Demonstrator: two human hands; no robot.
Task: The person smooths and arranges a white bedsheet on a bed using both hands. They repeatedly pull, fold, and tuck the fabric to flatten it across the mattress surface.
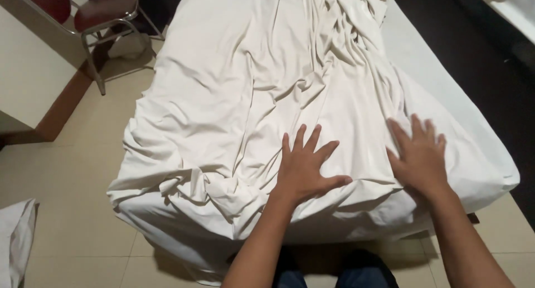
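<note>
Nearest to me, my left hand (305, 168) lies flat on the white sheet (262, 98) at the near end of the bed (446, 82), fingers spread wide, gripping nothing. My right hand (419, 154) lies the same way a little to the right, palm down, fingers fanned, also holding nothing. Both press on the cloth close to the near edge, well apart from each other, so the stretch between them lies fairly smooth under my palms.

The sheet covers most of the bed, its long axis running from me toward the far end, tilted slightly right. Near left it bunches into thick folds and hangs over the corner toward the tiled floor (72, 210). Farther off, long creases gather toward the far right, where bare mattress shows beside it. At far left a red-seated metal chair (106, 15) stands by a pale wall.
</note>
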